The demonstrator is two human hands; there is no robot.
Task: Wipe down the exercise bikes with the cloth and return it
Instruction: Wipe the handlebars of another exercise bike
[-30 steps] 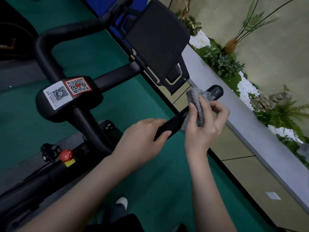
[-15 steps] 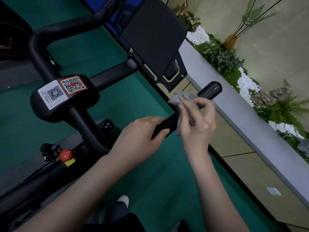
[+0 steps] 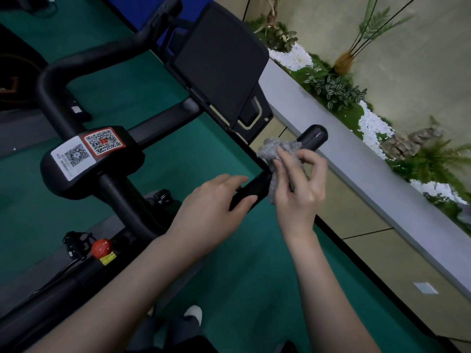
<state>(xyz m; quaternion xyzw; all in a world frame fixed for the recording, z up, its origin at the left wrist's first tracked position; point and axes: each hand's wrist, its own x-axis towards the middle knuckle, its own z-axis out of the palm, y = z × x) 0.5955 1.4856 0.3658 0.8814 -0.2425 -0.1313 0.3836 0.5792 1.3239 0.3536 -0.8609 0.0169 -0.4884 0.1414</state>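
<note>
Green gym flooring fills the ground under a black exercise bike, seen from above by the person cleaning it.

Right hand grips a crumpled grey cloth, fingers curled over it and pressing it around the bike's right handlebar grip. The cloth wraps the bar just beyond the fingertips; the rounded black end of the grip pokes out past the cloth, away from the hand.

Left hand sits just beside the right one, nearer the person, closed around the same bar with the thumb lying along its side. A short stretch of bare black bar shows between that hand and the cloth.

Further out to the left of both hands, the handlebar stem carries a pad with two QR code stickers, one white, one red. Below it, near the left forearm, a red knob sticks up from the frame. Beyond the hands, a dark screen is mounted on the bars.

To the right of the right hand runs a pale grey ledge, and beyond it a bed of green plants and white pebbles against a beige wall.
</note>
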